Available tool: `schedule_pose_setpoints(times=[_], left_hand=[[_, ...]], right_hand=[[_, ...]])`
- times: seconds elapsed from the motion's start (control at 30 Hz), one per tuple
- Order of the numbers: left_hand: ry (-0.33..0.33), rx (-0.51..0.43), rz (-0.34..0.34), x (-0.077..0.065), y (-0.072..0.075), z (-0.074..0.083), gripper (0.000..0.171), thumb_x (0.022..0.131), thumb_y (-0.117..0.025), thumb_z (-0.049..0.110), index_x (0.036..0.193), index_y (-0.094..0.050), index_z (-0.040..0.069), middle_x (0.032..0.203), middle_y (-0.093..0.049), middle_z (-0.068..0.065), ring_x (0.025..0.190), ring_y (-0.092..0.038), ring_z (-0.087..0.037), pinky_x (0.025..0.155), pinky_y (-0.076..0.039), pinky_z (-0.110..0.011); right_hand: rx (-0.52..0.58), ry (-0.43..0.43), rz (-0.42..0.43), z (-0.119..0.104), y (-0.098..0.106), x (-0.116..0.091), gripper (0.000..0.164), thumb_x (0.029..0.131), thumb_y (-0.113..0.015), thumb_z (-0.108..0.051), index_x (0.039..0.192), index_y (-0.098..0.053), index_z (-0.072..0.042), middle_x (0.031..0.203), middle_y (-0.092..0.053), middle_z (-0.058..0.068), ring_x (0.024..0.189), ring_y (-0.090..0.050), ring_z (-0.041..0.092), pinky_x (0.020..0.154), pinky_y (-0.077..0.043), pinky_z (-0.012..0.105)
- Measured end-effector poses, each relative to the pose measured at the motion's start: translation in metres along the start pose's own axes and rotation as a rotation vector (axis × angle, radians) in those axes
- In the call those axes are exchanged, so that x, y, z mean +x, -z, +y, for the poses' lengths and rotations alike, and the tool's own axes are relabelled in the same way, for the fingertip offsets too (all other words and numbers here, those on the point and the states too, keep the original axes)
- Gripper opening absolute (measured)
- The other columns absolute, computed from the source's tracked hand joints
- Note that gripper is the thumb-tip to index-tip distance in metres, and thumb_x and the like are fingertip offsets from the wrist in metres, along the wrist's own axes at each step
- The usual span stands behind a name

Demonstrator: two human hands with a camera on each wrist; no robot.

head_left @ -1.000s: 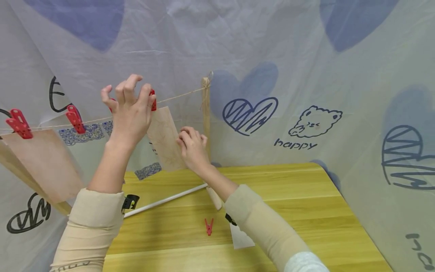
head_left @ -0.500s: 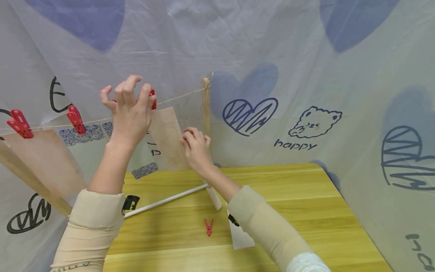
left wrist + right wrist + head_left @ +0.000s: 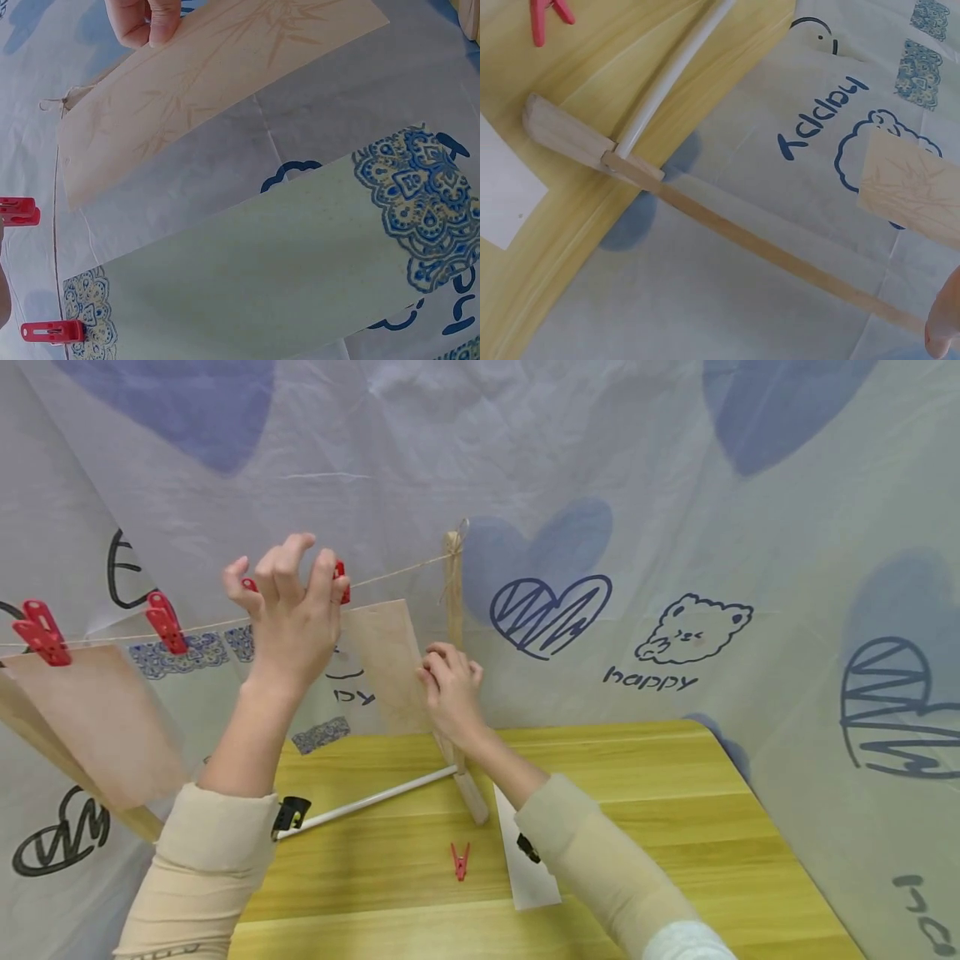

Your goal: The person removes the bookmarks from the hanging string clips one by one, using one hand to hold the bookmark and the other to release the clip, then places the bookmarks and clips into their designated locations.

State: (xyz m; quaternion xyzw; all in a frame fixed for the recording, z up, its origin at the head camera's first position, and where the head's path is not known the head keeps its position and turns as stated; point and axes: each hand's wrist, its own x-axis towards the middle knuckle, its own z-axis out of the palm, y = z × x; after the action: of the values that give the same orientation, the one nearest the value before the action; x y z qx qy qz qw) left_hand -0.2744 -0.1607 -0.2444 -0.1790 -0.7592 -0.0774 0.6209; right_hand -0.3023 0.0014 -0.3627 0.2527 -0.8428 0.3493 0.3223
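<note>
My left hand (image 3: pixel 288 610) is raised at the string, thumb and index finger pinching a red clothespin (image 3: pixel 342 582) that they partly hide. In the left wrist view this clothespin (image 3: pixel 20 211) sits by the string, apart from the paper's top edge. My right hand (image 3: pixel 453 693) pinches the side edge of a tan paper strip (image 3: pixel 393 668) printed with faint bamboo. That strip (image 3: pixel 217 82) slants just under the string, and fingertips (image 3: pixel 161 26) of the right hand show on its edge. Beside it hangs a pale green strip (image 3: pixel 225 262) with blue patterned ends, clipped by another red clothespin (image 3: pixel 54 331).
The string (image 3: pixel 405 570) runs to a wooden post (image 3: pixel 455 610). More red clothespins (image 3: pixel 167 623) and a tan sheet (image 3: pixel 105 718) hang at left. On the table (image 3: pixel 637 827) lie a white rod (image 3: pixel 375 797), a loose red clothespin (image 3: pixel 461 862) and a white sheet (image 3: pixel 528 872).
My right hand has moved right, bringing the tan strip with it away from the left hand. The left hand has hardly moved. More of the white sheet on the table shows.
</note>
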Motion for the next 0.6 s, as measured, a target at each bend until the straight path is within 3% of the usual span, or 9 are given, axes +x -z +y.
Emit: schedule_pose_setpoints(times=[0.33,0.6], left_hand=[[0.001,0.006,0.008,-0.010,0.001,0.008,0.024,0.098,-0.037,0.026,0.100,-0.047,0.003,0.120,-0.035,-0.011,0.103,-0.033,-0.031,0.093,-0.012,-0.055],[0.005,0.029,-0.020,-0.023,0.001,0.014,0.029,0.099,-0.034,0.029,0.102,-0.046,0.002,0.120,-0.034,-0.012,0.101,-0.033,-0.031,0.091,-0.012,-0.056]], right_hand=[[-0.027,0.037,0.042,0.007,0.006,-0.011,0.012,0.089,-0.057,-0.017,0.083,-0.060,-0.007,0.113,-0.057,0.009,0.109,-0.047,0.025,0.090,-0.027,0.047],[-0.036,-0.009,0.066,0.017,0.011,-0.019,0.015,0.088,-0.057,-0.020,0.081,-0.060,-0.007,0.114,-0.057,0.008,0.114,-0.043,0.025,0.092,-0.022,0.051]])
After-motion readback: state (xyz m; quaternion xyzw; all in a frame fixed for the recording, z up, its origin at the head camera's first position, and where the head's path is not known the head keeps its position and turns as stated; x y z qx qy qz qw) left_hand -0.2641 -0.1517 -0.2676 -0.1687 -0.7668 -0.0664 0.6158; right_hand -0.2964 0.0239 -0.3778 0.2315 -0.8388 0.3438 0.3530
